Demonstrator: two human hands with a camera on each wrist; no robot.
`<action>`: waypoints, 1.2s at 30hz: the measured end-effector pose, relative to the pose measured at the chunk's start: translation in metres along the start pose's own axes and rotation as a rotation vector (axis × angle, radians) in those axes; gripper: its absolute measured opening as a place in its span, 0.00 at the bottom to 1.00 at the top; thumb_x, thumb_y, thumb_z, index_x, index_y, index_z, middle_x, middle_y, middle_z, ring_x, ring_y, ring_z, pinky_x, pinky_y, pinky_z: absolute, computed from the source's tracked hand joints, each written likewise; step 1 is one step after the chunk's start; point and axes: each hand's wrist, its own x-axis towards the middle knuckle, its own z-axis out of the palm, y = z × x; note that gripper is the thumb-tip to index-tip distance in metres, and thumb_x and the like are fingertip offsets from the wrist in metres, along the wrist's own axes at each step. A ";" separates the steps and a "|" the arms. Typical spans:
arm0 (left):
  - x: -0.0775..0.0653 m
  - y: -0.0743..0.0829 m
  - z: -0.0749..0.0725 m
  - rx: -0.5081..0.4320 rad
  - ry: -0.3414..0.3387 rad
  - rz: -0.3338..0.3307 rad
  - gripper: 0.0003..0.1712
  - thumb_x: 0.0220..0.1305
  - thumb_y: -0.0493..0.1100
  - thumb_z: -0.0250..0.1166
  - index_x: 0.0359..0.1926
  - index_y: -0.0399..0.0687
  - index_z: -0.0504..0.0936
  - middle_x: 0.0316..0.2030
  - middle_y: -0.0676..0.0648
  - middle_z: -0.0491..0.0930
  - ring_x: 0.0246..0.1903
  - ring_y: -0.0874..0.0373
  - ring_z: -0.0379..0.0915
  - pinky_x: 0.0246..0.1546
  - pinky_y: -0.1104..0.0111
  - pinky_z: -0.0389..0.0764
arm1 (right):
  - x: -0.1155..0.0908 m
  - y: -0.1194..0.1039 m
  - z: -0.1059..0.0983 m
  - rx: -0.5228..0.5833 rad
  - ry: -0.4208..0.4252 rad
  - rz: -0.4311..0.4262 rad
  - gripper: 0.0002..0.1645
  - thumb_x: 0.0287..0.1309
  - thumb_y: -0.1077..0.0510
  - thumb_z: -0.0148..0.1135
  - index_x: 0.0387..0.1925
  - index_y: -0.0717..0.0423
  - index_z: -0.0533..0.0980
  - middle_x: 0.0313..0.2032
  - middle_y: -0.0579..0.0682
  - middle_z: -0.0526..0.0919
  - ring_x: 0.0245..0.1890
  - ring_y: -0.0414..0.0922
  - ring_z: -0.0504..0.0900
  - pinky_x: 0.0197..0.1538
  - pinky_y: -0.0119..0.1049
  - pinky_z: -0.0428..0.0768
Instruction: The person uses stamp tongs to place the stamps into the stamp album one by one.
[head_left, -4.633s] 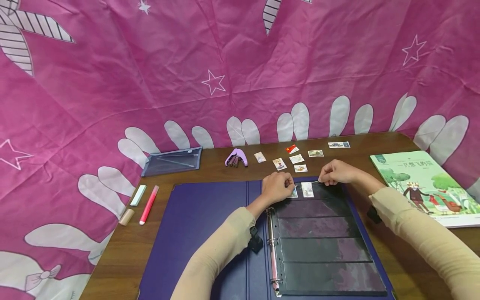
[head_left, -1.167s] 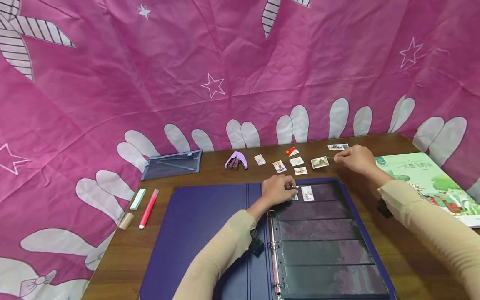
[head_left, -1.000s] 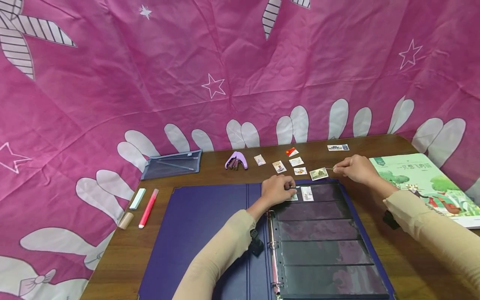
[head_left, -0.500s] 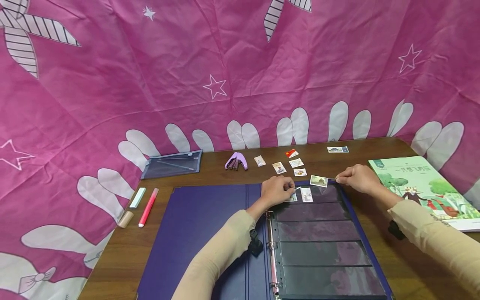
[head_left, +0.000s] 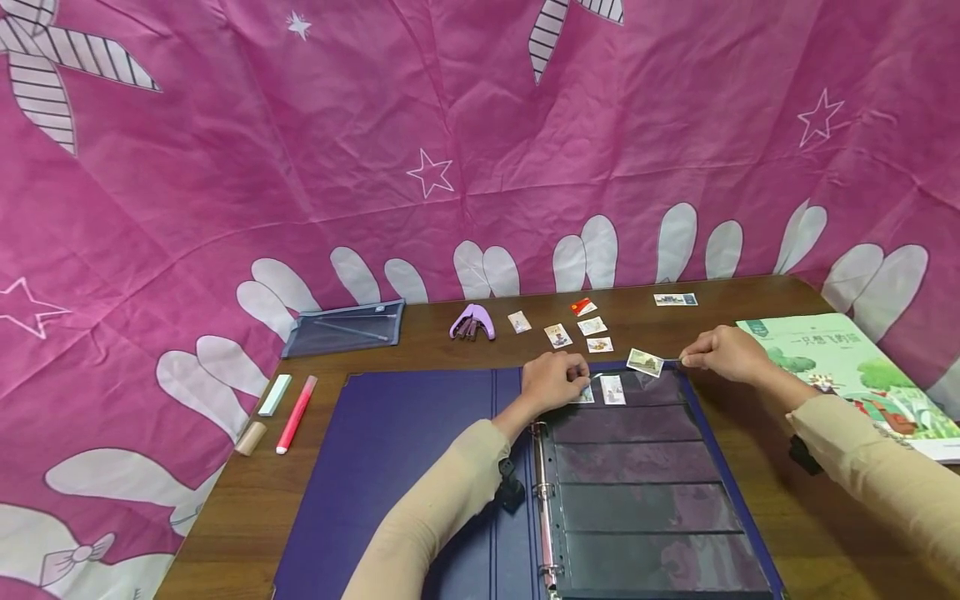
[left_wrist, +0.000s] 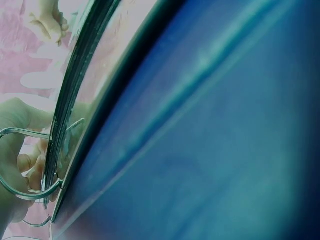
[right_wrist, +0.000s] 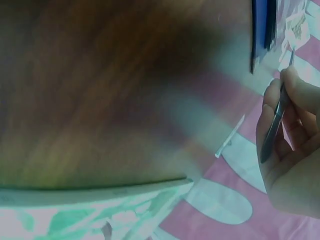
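In the head view my right hand point(head_left: 723, 354) holds tweezers point(right_wrist: 276, 120), whose tips grip a postage stamp point(head_left: 645, 362) with a greenish picture. The stamp is tilted, over the top edge of a black stamp album page point(head_left: 637, 504). My left hand point(head_left: 553, 381) is at the page's top left, fingers curled, pinching the edge of a clear pocket strip point(head_left: 597, 377). Beside its fingertips a stamp point(head_left: 586, 393) is partly covered by the hand. An upright pale stamp point(head_left: 612, 390) sits right of it in the top row. In the left wrist view, binder rings and page edges partly hide the left fingers.
Several loose stamps point(head_left: 558, 336) lie behind the blue binder point(head_left: 420, 467). A purple staple remover point(head_left: 472, 322) and mesh pouch point(head_left: 345, 327) stand at the back. A pink marker point(head_left: 297, 415) lies left, a green picture book point(head_left: 847, 375) right.
With the tweezers, my right hand has brought the greenish stamp from the table forward to the page's top edge, lately turning it and shifting slightly right. My left hand has stayed put.
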 end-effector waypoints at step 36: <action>0.002 -0.004 0.004 -0.018 0.001 -0.007 0.03 0.56 0.55 0.63 0.31 0.68 0.81 0.26 0.63 0.77 0.29 0.67 0.69 0.29 0.72 0.62 | 0.023 -0.013 -0.009 -0.194 -0.175 -0.186 0.05 0.49 0.57 0.66 0.29 0.48 0.86 0.29 0.41 0.84 0.29 0.37 0.80 0.32 0.34 0.74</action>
